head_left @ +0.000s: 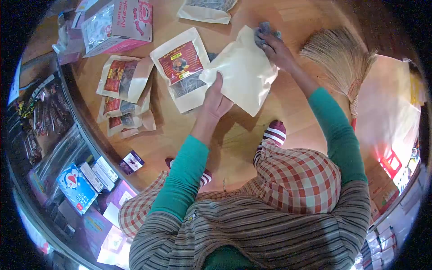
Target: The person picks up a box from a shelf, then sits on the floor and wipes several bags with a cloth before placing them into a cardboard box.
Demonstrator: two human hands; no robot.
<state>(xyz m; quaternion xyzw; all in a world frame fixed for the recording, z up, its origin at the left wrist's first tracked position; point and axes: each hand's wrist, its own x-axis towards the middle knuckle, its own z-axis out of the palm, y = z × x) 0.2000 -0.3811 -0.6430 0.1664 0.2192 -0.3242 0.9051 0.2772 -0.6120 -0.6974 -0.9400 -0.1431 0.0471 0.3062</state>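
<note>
My left hand [217, 101] grips the lower left edge of a cream paper pouch [247, 72], its thumb lying on top. The pouch is tilted and shows a plain side. At its upper right edge, my right hand [278, 51] is closed on a bunched grey cloth [265, 34]. Beside my left hand, a pouch with a red label and clear window [183, 63] lies on the wooden floor [292, 108]. Part of another dark item shows behind the held pouch, too covered to identify.
Several labelled pouches [120, 77] are piled to the left. One more pouch [207, 12] lies at the top, near a pink-and-white box [130, 22]. A straw broom [338, 60] rests at right. A glass display case with packets [77, 186] curves along the left.
</note>
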